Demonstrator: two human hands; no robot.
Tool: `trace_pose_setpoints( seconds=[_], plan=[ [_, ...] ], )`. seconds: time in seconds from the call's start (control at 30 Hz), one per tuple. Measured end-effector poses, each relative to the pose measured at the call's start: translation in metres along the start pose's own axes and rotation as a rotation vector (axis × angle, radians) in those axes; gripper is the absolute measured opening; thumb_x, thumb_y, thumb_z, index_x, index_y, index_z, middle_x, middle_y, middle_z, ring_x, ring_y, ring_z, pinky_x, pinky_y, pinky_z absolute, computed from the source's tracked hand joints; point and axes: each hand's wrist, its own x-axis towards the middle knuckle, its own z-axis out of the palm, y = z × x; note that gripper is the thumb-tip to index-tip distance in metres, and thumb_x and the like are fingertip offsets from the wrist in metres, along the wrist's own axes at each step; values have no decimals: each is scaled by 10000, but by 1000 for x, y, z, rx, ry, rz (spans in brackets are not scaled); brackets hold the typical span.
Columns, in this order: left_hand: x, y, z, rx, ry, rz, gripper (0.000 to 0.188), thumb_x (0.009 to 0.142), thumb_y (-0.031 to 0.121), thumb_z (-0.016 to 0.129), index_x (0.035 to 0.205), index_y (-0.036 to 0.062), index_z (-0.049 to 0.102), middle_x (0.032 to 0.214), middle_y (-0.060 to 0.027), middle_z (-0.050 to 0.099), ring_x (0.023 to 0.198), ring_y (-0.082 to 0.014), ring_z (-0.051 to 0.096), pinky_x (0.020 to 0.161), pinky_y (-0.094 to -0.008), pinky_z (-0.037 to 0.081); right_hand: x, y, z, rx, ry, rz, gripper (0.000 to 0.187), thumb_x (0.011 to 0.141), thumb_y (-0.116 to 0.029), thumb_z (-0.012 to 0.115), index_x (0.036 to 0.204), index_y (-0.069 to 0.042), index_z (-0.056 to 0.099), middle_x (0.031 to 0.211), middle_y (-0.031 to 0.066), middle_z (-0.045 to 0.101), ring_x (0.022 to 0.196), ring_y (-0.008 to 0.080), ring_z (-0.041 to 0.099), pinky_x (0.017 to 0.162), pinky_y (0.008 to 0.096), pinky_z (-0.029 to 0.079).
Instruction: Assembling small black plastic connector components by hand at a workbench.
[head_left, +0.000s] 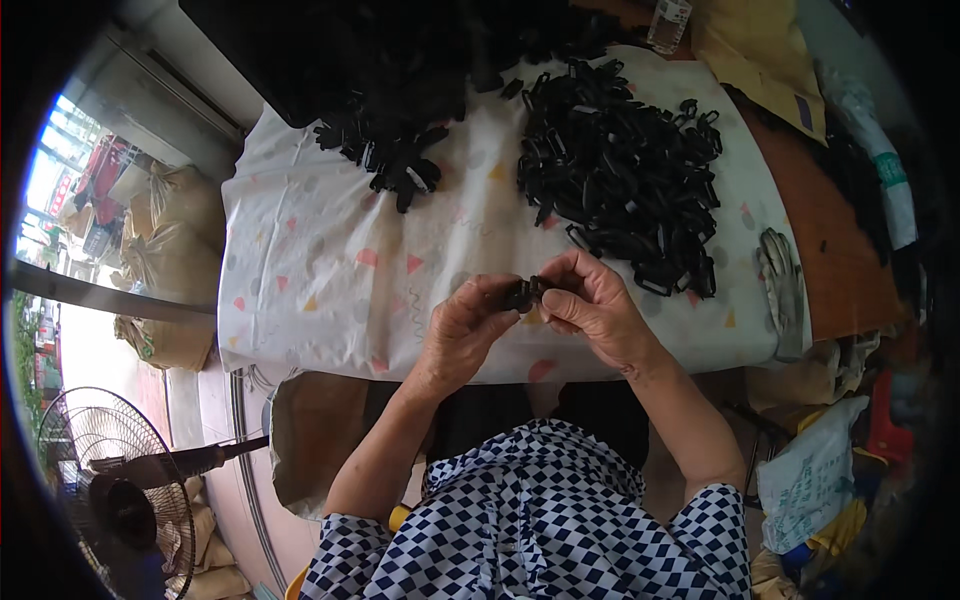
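Over the front part of the cloth-covered table, my left hand (467,325) and my right hand (594,308) meet, fingers closed in a pinch. Between them is a small black plastic part (523,295), gripped from both sides; the fingertips hide most of its shape. Beyond my right hand lies a large heap of black plastic parts (620,160), many of them looped or buckle-like. Another pile of black pieces (390,145) spreads at the far left, below a large dark box-like shape.
A patterned white cloth (330,240) covers the table. At its right edge lies a pair of folded gloves (778,270). A clear bottle (668,25) stands at the back. A black fan (125,500) is at lower left, an open sack (318,440) beside my left forearm, plastic bags (812,470) at right.
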Motion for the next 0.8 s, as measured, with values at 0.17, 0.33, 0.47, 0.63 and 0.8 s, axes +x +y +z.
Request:
trace_pose_setpoints(
  seconds=[0.17,0.33,0.47,0.63,0.8],
  plan=[
    [-5,6,5,76,-16,23,347,891,-74,571,1222,5,506,1148,-64,590,1058,-145,574,913,-284,467,-10,-2,1,-24,-50,26,149,897,-78,651,1010,-42,561,844,-1,585,683,47,524,599,193,440],
    [-8,12,9,239,24,-32,324,861,-79,600,1169,8,544,1072,-54,624,981,-129,597,880,-273,478,-15,-4,1,-236,-27,-19,135,894,-88,658,988,-54,567,805,-22,566,668,38,495,586,184,412],
    [-9,25,16,589,33,54,290,799,-29,681,1072,20,598,923,-65,666,814,-139,637,743,-275,506,-21,-11,1,-67,-28,198,132,902,-120,655,980,-63,566,768,-33,554,641,39,480,557,180,380],
    [-10,29,16,784,-10,109,273,767,2,714,1018,33,611,855,-91,670,734,-193,648,657,-292,504,-21,-10,-8,-79,-68,302,104,911,-135,646,932,-68,570,760,-17,577,628,51,511,525,190,379],
    [-9,35,21,883,-53,184,255,745,26,735,964,33,605,802,-99,654,703,-238,642,633,-313,503,-18,-6,-18,-146,-91,416,133,897,-151,667,882,-66,565,766,6,605,638,71,571,513,192,420]
  ],
)
